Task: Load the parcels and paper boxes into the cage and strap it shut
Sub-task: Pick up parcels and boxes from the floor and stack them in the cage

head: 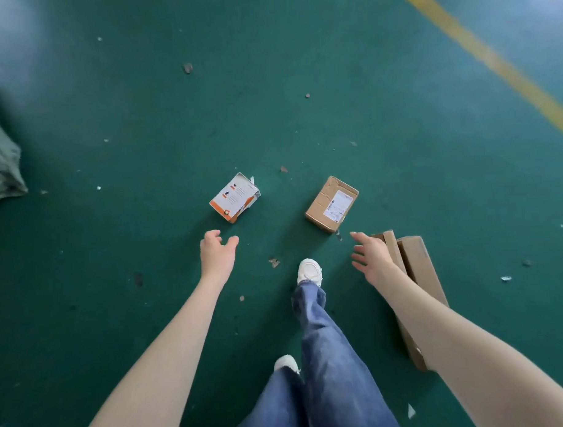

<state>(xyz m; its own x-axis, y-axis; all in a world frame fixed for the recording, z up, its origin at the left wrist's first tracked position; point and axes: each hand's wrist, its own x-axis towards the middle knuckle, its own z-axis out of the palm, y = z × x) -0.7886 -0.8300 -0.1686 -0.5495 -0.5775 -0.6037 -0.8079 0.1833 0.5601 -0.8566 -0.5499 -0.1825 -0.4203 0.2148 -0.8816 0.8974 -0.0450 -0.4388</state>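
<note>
a person's left hand [218, 254] and right hand [370, 258] reached down over a green floor [300, 53], fingers loose and holding nothing. a white-and-orange paper box [234, 197] lay just beyond the left hand, and a labelled brown parcel [332, 203] beyond the right. what looked like two long cartons [416, 263] lay partly behind the right forearm.

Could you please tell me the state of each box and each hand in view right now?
White and orange box: lying on the floor, far end looks open.
Brown parcel: on the floor, closed, creased, label up.
Long cardboard boxes: side by side on the floor, partly behind the right arm.
Left hand: open, empty.
Right hand: open, fingers spread, empty.
</note>
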